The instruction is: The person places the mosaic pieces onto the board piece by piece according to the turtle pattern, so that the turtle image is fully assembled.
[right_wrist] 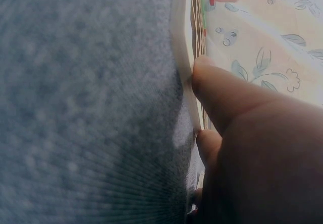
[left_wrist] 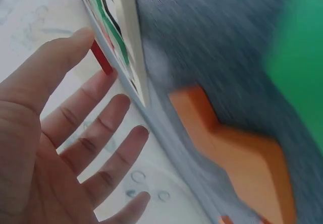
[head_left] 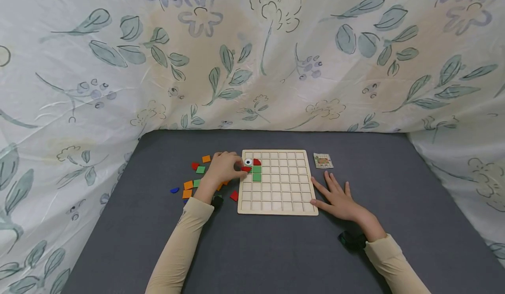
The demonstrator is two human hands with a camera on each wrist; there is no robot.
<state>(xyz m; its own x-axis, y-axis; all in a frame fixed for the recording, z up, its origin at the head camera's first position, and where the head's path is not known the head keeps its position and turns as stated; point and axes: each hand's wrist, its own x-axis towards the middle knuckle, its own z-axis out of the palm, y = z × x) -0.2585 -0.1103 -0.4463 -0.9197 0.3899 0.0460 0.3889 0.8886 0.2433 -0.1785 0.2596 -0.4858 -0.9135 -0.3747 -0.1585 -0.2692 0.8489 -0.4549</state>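
Note:
My left hand [head_left: 225, 168] pinches a small red piece [left_wrist: 101, 57] between thumb and index finger. It holds the piece over the left side of the wooden grid board [head_left: 282, 197], just below a white tile [head_left: 248, 162] with an eye-like black ring. Beside that tile sits a red piece [head_left: 257, 162] with a rounded corner, and under it two green squares [head_left: 257, 173] lie in the grid. Fingers spread, my right hand [head_left: 339, 200] rests at the board's right edge; its thumb and index fingertip touch the rim [right_wrist: 187, 62].
Loose orange pieces [head_left: 187, 194], green pieces [head_left: 200, 169] and a blue half-round [head_left: 174, 190] lie left of the board, partly hidden by the left arm. A red square [head_left: 234, 196] is close to the board's left edge. A small picture card [head_left: 323, 160] lies at the right.

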